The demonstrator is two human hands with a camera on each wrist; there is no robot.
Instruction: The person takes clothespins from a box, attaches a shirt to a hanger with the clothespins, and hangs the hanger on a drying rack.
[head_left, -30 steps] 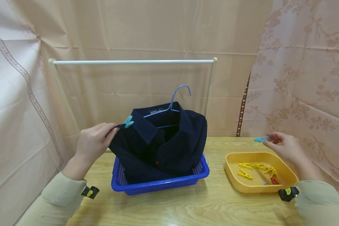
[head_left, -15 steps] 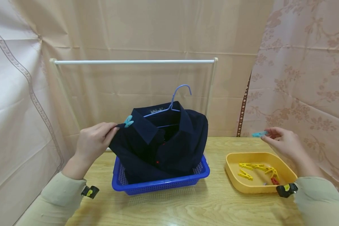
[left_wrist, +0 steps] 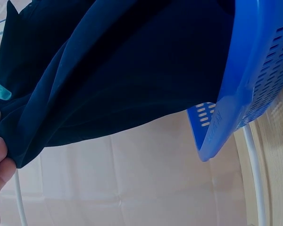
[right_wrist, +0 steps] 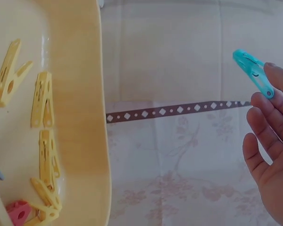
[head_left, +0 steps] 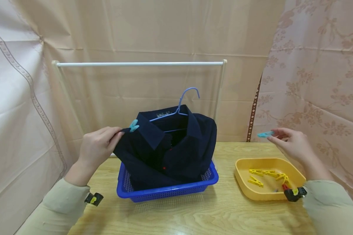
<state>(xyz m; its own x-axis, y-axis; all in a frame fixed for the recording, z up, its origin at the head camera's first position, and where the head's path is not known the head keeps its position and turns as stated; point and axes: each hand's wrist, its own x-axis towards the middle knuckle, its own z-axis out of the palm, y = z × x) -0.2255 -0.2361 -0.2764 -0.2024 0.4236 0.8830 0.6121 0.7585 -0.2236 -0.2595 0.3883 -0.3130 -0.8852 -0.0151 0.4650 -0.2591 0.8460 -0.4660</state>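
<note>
A dark navy shirt (head_left: 179, 160) sits bunched in a blue basket (head_left: 170, 191), with a blue hanger (head_left: 179, 104) in its neck, hook up. My left hand (head_left: 98, 147) pinches the shirt's shoulder at the left, and in the left wrist view its fingertips (left_wrist: 1, 176) grip the cloth. A turquoise clothespin (head_left: 133, 125) is clipped on the shirt beside that grip. Held between the thumb and fingers of my right hand (head_left: 291, 143) is another turquoise clothespin (right_wrist: 253, 73), up behind the yellow tray (head_left: 244, 192).
Several yellow clothespins (head_left: 255, 181) and a red clothespin (right_wrist: 19, 213) lie in the tray on the wooden table (head_left: 223, 215). A white rack (head_left: 141, 64) stands behind the basket. Curtains (head_left: 317, 81) hang behind and at both sides.
My right hand has moved up and a little left with its clothespin, away from the tray. My left hand keeps its pinch on the shirt and has hardly moved.
</note>
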